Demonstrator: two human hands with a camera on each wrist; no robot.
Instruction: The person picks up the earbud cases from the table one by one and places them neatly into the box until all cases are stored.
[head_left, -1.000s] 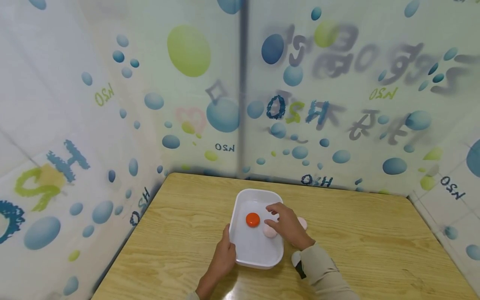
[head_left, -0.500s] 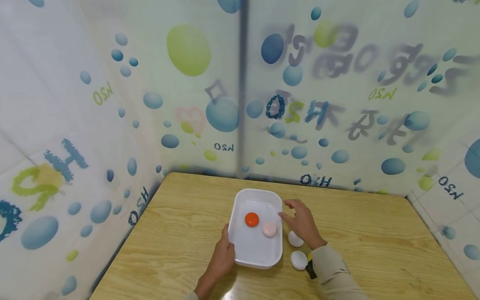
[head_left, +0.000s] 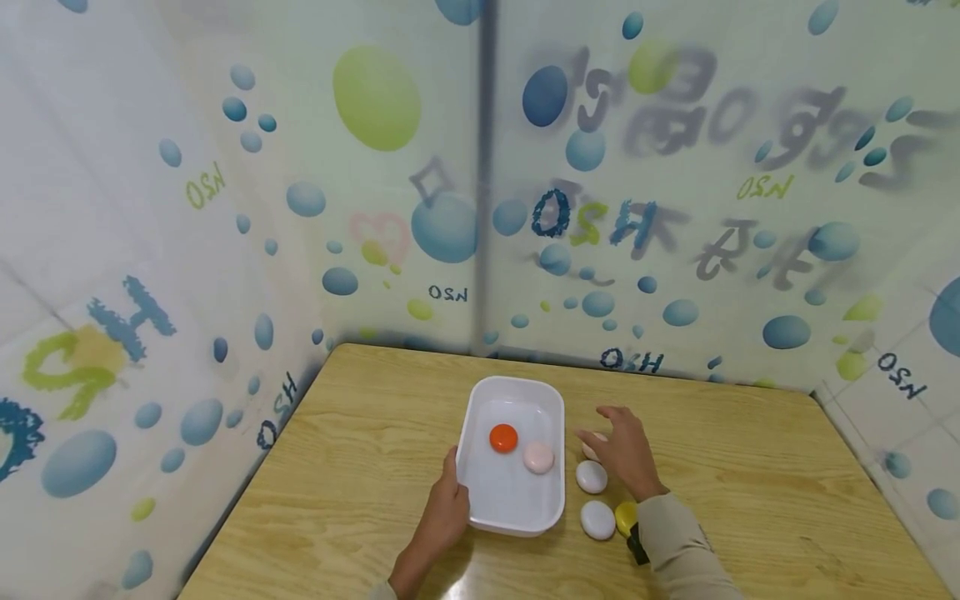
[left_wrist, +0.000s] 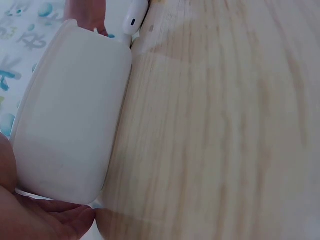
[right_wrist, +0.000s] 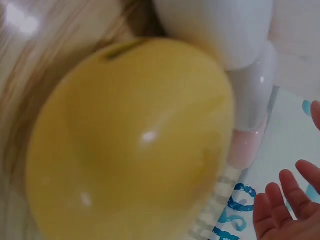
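Note:
My left hand point(head_left: 444, 508) grips the left side of a white rectangular tray point(head_left: 501, 510), its fingers curled against the wall in the left wrist view. Inside the tray lie a glossy orange-red round piece point(head_left: 503, 438) and a pale pink one point(head_left: 537, 457). My right hand point(head_left: 628, 450), thumb and fingers spread apart, hovers over a pale pink round piece point(head_left: 591, 447) on the table, partly hiding it. Two white round pieces point(head_left: 592, 477) sit nearer to me. A yellow round piece point(head_left: 626, 518), close by the right wrist, fills much of the right wrist view.
The wooden table point(head_left: 375, 433) reaches to a patterned wall covering point(head_left: 420, 183) behind and at both sides. A dark wrist strap point(head_left: 637, 546) at the right sleeve overlaps the yellow piece in the head view.
My right hand has moved right, from above the tray to the pink piece outside it. The white and yellow pieces have come into view. My left hand and the tray stay in place.

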